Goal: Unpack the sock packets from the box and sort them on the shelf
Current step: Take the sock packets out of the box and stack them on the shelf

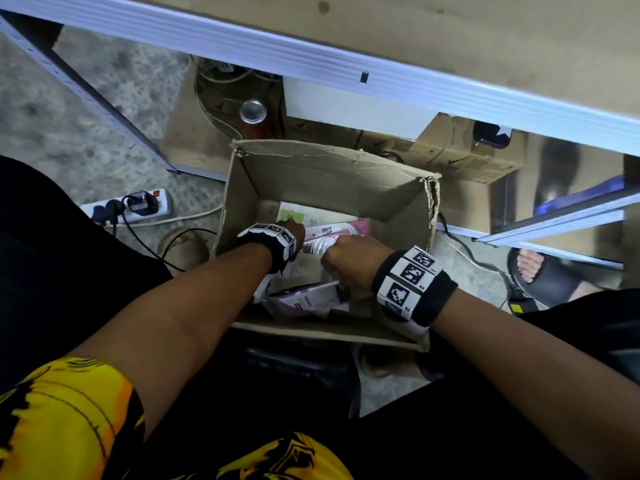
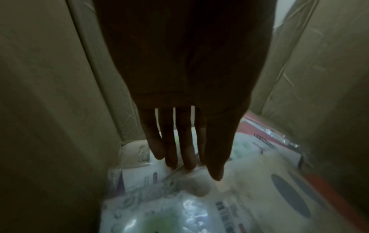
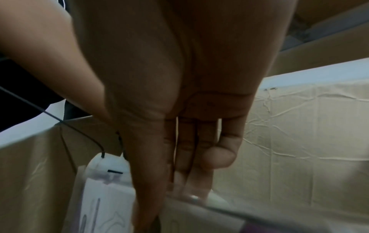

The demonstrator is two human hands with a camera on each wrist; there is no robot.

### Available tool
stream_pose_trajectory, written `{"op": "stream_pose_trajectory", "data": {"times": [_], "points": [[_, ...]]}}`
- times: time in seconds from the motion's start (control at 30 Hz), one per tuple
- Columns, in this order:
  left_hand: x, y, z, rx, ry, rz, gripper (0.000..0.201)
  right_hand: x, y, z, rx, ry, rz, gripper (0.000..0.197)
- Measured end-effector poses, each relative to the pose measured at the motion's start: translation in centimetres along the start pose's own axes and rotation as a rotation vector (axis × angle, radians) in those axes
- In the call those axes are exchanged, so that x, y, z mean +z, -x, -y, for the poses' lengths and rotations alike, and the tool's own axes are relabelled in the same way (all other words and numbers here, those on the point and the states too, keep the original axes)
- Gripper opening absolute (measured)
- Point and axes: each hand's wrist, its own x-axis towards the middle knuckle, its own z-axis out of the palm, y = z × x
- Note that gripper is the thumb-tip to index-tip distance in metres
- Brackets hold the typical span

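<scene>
An open cardboard box [image 1: 329, 174] stands on the floor between my knees, below the shelf [image 1: 346, 67]. Several sock packets lie in it: pink ones [image 1: 343, 230], one with a green label [image 1: 292, 214] and a white-and-purple one [image 1: 304, 301]. My left hand [image 1: 294, 237] reaches down along the box wall [image 2: 49, 110] with straight fingers [image 2: 188, 157] touching a packet [image 2: 199, 186]. My right hand [image 1: 343, 261] is deep in the box too. Its thumb [image 3: 145, 197] and fingers pinch the top edge of a clear sock packet [image 3: 199, 212]. A white packet with a hanger [image 3: 107, 173] stands beside it.
A power strip [image 1: 138, 207] with plugs and cables lies on the floor to the left. A can [image 1: 253, 110] and cardboard boxes [image 1: 467, 157] sit under the shelf. Another person's sandalled foot [image 1: 533, 265] and an adapter [image 1: 519, 306] are at the right.
</scene>
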Motion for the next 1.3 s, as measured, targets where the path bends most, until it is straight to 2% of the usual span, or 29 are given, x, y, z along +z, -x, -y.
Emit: {"op": "stream_pose_trajectory", "data": {"times": [0.2, 0.3, 0.5, 0.7, 0.9, 1.0, 1.13, 1.3], "points": [[2.0, 0.0, 0.8, -0.019, 0.059, 0.025, 0.039, 0.3, -0.2, -0.6, -0.015, -0.025, 0.011, 0.014], [2.5, 0.0, 0.8, -0.058, 0.06, 0.001, 0.029, 0.5, -0.5, -0.8, -0.019, -0.036, 0.044, 0.019], [1.5, -1.0, 0.8, -0.077, 0.156, -0.138, 0.022, 1.0, -1.1, -0.9, 0.002, -0.063, 0.103, 0.025], [1.6, -1.1, 0.9, -0.133, 0.219, -0.094, 0.031, 1.0, -1.2, -1.2, -0.002, -0.067, 0.097, 0.016], [0.6, -0.5, 0.8, -0.045, 0.247, -0.113, 0.038, 0.9, -1.1, -1.2, 0.029, -0.048, 0.07, 0.017], [-0.6, 0.4, 0.4, 0.026, 0.274, -0.084, 0.024, 1.1, -1.1, -1.0, 0.047, -0.02, 0.056, 0.019], [-3.9, 2.9, -0.8, 0.124, 0.21, -0.101, 0.013, 0.4, -0.6, -0.4, 0.076, -0.011, 0.018, 0.022], [-8.7, 7.3, -2.4, 0.216, 0.108, -0.125, 0.016, -1.6, 1.0, -0.1, 0.078, -0.018, -0.047, 0.019]]}}
